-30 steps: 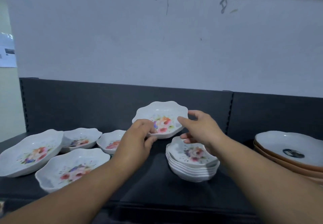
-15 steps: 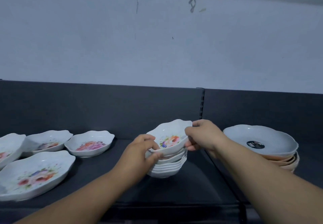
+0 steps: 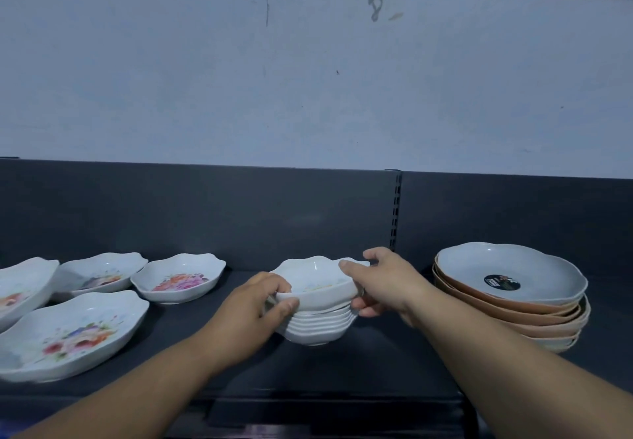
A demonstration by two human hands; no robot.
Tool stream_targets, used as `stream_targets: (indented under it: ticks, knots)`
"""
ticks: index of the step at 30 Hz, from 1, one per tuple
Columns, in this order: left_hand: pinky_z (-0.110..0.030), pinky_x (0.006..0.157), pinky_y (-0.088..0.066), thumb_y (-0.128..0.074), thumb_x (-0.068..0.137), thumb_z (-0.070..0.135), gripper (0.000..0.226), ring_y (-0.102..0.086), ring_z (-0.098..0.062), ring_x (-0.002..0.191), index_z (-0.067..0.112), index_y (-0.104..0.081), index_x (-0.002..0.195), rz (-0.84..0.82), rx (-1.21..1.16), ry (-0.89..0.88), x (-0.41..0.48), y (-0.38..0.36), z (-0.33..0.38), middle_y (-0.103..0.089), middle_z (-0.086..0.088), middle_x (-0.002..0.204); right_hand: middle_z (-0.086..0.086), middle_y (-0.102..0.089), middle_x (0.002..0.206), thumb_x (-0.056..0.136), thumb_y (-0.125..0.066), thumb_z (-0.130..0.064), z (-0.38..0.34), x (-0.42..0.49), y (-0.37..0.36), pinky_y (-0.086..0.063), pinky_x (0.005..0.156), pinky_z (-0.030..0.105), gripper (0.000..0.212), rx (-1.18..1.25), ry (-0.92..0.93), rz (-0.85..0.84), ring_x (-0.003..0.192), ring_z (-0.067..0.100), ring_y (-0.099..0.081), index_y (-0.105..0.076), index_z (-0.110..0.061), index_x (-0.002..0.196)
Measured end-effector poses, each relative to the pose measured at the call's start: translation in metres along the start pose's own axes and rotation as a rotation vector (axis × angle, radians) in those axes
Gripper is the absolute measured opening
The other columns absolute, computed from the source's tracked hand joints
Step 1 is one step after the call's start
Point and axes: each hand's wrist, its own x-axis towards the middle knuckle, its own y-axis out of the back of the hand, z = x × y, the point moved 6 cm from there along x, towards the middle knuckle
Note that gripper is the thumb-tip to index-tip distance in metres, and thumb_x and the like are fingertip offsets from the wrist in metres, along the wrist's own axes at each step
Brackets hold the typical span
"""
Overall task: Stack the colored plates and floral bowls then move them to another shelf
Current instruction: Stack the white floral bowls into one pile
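A stack of several white floral bowls (image 3: 317,327) stands mid-shelf. On top sits one more floral bowl (image 3: 317,282), held from both sides: my left hand (image 3: 251,312) grips its left rim, thumb over the edge, and my right hand (image 3: 380,279) pinches its right rim. Loose floral bowls lie to the left: a small one (image 3: 180,277), another behind it (image 3: 99,272), a large one in front (image 3: 72,334), and one cut off by the left edge (image 3: 20,288). At the right is a pile of orange and cream plates topped by a white one (image 3: 510,282).
The dark shelf (image 3: 342,366) has a black back panel with a slotted upright (image 3: 396,212) behind my right hand. A pale wall rises above it. The shelf's front edge runs just under my forearms.
The bowl I held tilted above the stack has come down level onto it. The camera has dropped lower and swung right, showing more of the plate pile.
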Motion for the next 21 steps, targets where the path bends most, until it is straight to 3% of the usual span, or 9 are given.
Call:
stream_targets:
  ticks: [3, 5, 8, 10, 18, 21]
  knots:
    - [-0.016, 0.091, -0.04, -0.045, 0.073, 0.063, 0.033, -0.051, -0.001, 0.106, 0.035, -0.057, 0.086, 0.003, -0.005, -0.032, -0.001, -0.001, 0.003, -0.055, 0.021, 0.108, 0.001, -0.063, 0.091, 0.087, -0.064, -0.047, -0.001, 0.0, 0.002, -0.051, 0.05, 0.026, 0.075, -0.057, 0.013, 0.03, 0.059, 0.017, -0.063, -0.032, -0.016, 0.147]
    - [-0.006, 0.09, -0.035, -0.046, 0.071, 0.065, 0.033, -0.047, 0.007, 0.112, 0.04, -0.056, 0.09, 0.01, -0.002, -0.045, -0.003, -0.001, 0.004, -0.051, 0.027, 0.113, -0.001, -0.063, 0.093, 0.083, -0.061, -0.058, -0.002, 0.001, 0.007, -0.054, 0.059, 0.031, 0.079, -0.145, 0.034, 0.085, 0.064, 0.019, -0.064, -0.034, -0.018, 0.145]
    - [0.003, 0.089, -0.026, -0.047, 0.068, 0.068, 0.034, -0.039, 0.018, 0.115, 0.047, -0.052, 0.094, 0.037, 0.007, -0.052, -0.005, 0.003, 0.002, -0.043, 0.033, 0.12, 0.0, -0.053, 0.131, 0.079, -0.054, -0.07, -0.01, 0.003, 0.019, -0.054, 0.088, 0.041, 0.08, -0.295, 0.096, 0.225, 0.102, 0.022, -0.064, -0.039, -0.023, 0.142]
    - [0.004, 0.089, -0.025, -0.047, 0.068, 0.069, 0.035, -0.037, 0.02, 0.116, 0.049, -0.052, 0.095, 0.038, 0.011, -0.05, -0.005, 0.006, 0.001, -0.039, 0.035, 0.122, 0.0, -0.048, 0.139, 0.083, -0.052, -0.068, -0.02, 0.001, 0.02, -0.047, 0.095, 0.037, 0.073, -0.3, 0.146, 0.287, 0.119, 0.02, -0.053, -0.042, -0.024, 0.14]
    - [0.006, 0.09, -0.021, -0.064, 0.084, 0.043, 0.021, -0.035, 0.023, 0.115, 0.047, -0.051, 0.1, 0.17, 0.068, -0.049, -0.025, 0.054, -0.02, -0.047, 0.026, 0.122, -0.007, -0.05, 0.131, 0.088, -0.053, -0.058, -0.069, -0.013, -0.037, -0.035, 0.084, 0.026, 0.055, -0.284, 0.386, 0.267, 0.103, 0.007, -0.046, -0.048, -0.027, 0.133]
    - [-0.008, 0.092, -0.033, -0.064, 0.088, 0.029, 0.017, -0.041, 0.02, 0.109, 0.039, -0.056, 0.099, 0.314, 0.092, 0.018, -0.041, 0.09, -0.039, -0.051, 0.022, 0.117, -0.011, -0.05, 0.129, 0.088, -0.057, -0.055, -0.081, -0.016, -0.08, -0.036, 0.085, 0.024, 0.05, -0.258, 0.444, 0.188, 0.106, 0.004, -0.046, -0.051, -0.028, 0.13]
